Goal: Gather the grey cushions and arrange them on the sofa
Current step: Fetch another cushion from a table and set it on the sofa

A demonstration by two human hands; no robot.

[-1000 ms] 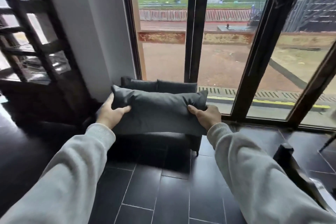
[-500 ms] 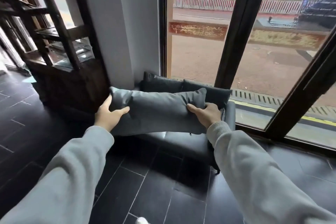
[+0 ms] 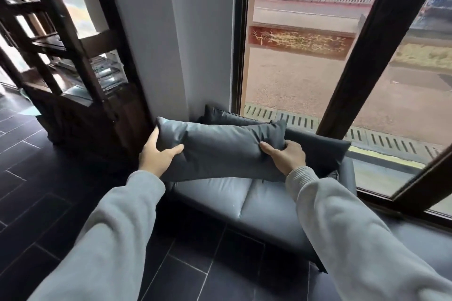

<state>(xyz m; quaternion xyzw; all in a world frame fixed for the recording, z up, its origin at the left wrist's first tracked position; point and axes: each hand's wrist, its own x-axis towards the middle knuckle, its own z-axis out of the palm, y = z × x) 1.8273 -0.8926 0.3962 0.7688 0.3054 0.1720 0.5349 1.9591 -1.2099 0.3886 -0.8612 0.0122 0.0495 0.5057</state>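
A small grey sofa [image 3: 244, 203] stands on the dark tiled floor [image 3: 49, 215] beside the window. Two grey back cushions [image 3: 325, 151] lean along its rear edge.

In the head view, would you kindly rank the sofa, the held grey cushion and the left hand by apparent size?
1. sofa
2. held grey cushion
3. left hand

The right hand also grips the cushion.

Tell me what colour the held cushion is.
Dark grey, plain, no pattern; the cushion shows best in the head view, gripped by the left hand and right hand.
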